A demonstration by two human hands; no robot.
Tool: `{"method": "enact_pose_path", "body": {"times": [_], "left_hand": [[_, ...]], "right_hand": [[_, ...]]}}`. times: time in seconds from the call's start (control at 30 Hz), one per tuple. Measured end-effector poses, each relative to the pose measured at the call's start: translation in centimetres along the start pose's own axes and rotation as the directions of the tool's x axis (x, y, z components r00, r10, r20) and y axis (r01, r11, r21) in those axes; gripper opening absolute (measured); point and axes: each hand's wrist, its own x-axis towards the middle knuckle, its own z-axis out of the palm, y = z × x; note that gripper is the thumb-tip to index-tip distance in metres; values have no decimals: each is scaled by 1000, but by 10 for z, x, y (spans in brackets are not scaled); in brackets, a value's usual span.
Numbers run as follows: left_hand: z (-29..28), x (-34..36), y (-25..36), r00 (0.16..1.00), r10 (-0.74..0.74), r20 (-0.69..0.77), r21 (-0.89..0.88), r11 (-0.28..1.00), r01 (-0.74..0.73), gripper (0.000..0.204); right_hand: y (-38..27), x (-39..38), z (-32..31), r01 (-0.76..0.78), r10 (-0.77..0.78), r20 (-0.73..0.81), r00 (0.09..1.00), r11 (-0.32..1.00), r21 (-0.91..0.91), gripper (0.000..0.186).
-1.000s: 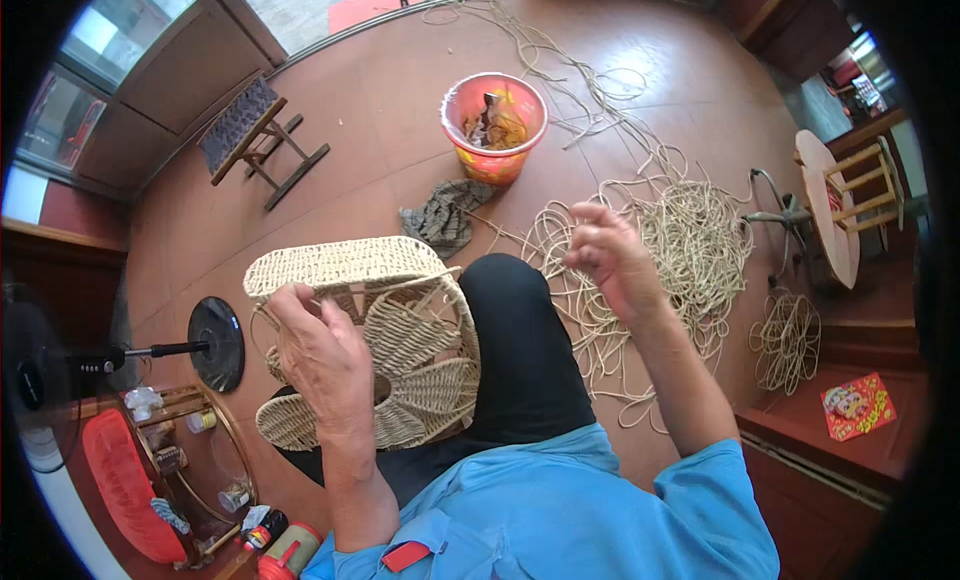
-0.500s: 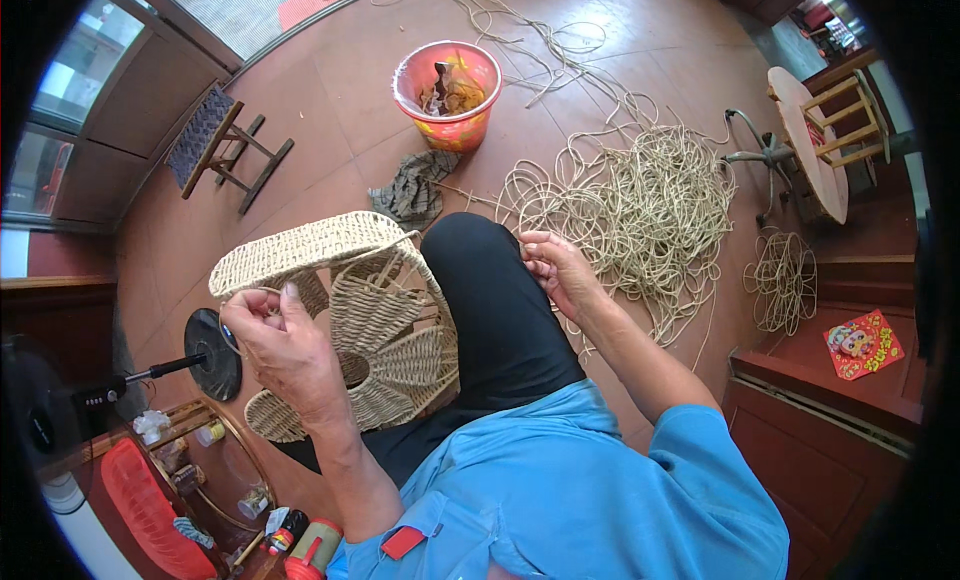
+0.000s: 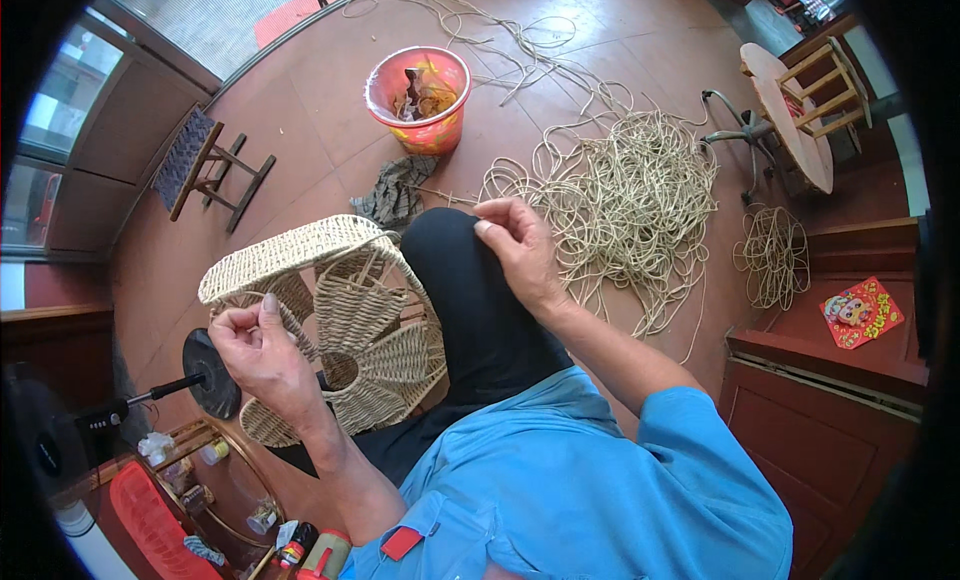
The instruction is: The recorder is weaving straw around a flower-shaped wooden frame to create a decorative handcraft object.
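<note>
A woven straw piece, basket-like with a raised side wall and petal-shaped woven panels around a round centre hole, leans against my left thigh. By its near left corner is my left hand, fingers curled and thumb raised. A thin pale strand of cord shows beside the thumb, apparently in that hand's grip. Over my dark-trousered right knee hovers my right hand, thumb and fingertips pinched together. Whatever lies in that pinch is too small to make out.
A large tangle of straw cord spreads across the tiled floor, with a smaller coil to its right. Ahead stand a red bucket, a crumpled cloth and a folding stool. A fan base and low rack are at left.
My right hand has moved left and forward onto the knee, turning its back more upward. My left hand has shifted slightly. The whole view has slid a little.
</note>
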Motion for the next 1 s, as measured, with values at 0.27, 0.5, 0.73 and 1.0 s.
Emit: {"method": "enact_pose_path", "body": {"times": [0.27, 0.5, 0.73, 1.0], "left_hand": [[16, -21, 14, 983, -141, -114, -411, 908, 83, 22], [-11, -27, 9, 955, -206, 213, -625, 723, 295, 12], [-43, -13, 0, 967, -187, 174, -545, 799, 253, 26], [-74, -5, -16, 965, -211, 158, -479, 838, 261, 28]], "right_hand": [[-25, -18, 29, 505, -490, 154, 858, 751, -425, 19], [-32, -18, 52, 620, -557, 275, 783, 668, -411, 19], [-58, -20, 104, 837, -710, 444, 547, 466, -287, 33], [-48, -29, 167, 936, -631, 692, 351, 263, -235, 50]]}}
